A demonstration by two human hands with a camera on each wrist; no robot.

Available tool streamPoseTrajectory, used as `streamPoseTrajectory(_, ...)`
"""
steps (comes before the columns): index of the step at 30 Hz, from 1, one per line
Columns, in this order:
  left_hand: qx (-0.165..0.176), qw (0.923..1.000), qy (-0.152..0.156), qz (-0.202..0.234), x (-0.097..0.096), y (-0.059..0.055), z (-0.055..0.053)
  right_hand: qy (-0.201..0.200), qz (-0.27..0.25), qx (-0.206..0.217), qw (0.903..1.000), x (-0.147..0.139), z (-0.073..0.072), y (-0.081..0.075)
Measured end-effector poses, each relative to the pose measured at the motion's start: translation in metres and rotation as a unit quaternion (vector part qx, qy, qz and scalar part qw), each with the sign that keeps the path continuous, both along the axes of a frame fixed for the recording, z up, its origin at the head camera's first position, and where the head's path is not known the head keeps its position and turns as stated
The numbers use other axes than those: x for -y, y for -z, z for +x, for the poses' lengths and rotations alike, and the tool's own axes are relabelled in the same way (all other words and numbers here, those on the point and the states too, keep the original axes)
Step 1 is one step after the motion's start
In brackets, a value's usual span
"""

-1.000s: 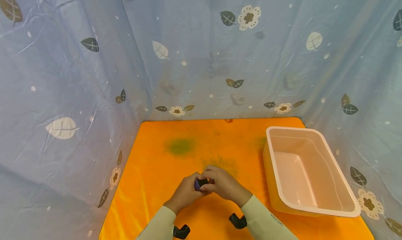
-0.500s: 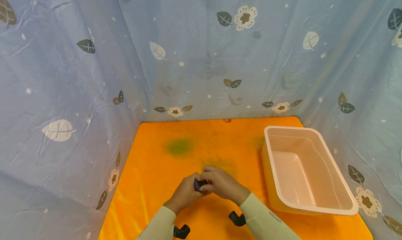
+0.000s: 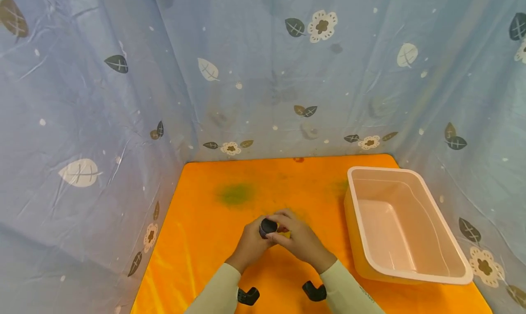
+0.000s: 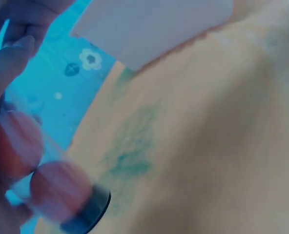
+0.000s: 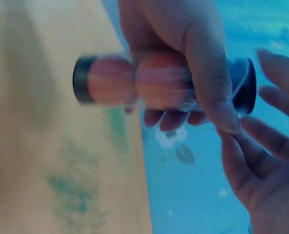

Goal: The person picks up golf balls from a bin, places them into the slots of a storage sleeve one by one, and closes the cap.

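A clear tube [image 5: 134,80] with dark end caps holds two orange-looking balls [image 5: 161,80], [image 4: 61,190]. My left hand [image 3: 252,241] grips the tube around its side; in the right wrist view the left thumb lies along it near one end. The dark cap [image 3: 268,227] faces up in the head view. My right hand [image 3: 302,241] is at that cap, thumb and finger on either side of its rim. In the right wrist view the right hand [image 5: 266,161] has its fingers spread about the cap end. The other cap [image 4: 88,212] points outward past the left hand.
A pale pink plastic bin [image 3: 359,222] stands at the right of the orange table cover [image 3: 213,177]. Blue printed curtains [image 3: 255,67] close off the back and sides. Dark devices [image 3: 248,296] sit at both wrists.
Both hands have lifted slightly, moving a little right and away from the body. The tube has tilted so the cap's round top faces up, and the right fingers have spread from it.
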State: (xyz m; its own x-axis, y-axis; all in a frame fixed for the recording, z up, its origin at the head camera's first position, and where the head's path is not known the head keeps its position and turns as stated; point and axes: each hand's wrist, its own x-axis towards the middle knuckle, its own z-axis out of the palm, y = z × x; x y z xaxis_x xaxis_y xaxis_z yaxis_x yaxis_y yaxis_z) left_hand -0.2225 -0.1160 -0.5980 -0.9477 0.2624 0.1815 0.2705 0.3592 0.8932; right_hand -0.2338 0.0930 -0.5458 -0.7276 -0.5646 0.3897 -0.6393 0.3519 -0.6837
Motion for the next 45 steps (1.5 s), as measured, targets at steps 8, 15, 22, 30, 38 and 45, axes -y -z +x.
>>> streamPoseTrajectory(8, 0.034, 0.9991, -0.021, 0.011, -0.014, 0.002, -0.021, 0.166, -0.096, -0.011, 0.9813, -0.036, 0.006, 0.018)
streamPoseTrajectory(15, 0.098, 0.992, -0.019, 0.077, -0.026, 0.021, -0.029, 0.211, -0.14, 0.103, 0.962, -0.048, 0.024, 0.052)
streamPoseTrajectory(22, 0.082, 0.9959, -0.018, 0.034, -0.032, 0.041, -0.028, 0.213, -0.132, 0.161, 0.9546, -0.042, 0.022, 0.052)
streamPoseTrajectory(30, 0.163, 0.9844, 0.014, 0.065, -0.026, 0.037, -0.026, 0.194, -0.173, 0.277, 0.9251, -0.017, 0.002, 0.05)
streamPoseTrajectory(38, 0.216, 0.9681, -0.009, 0.126, -0.019, 0.022, -0.025, 0.201, -0.204, 0.315, 0.9047, -0.003, -0.012, 0.058)
streamPoseTrajectory(45, 0.199, 0.9742, -0.04, 0.098, -0.026, 0.021, -0.029, 0.193, -0.213, 0.332, 0.8983, -0.008, -0.018, 0.061)
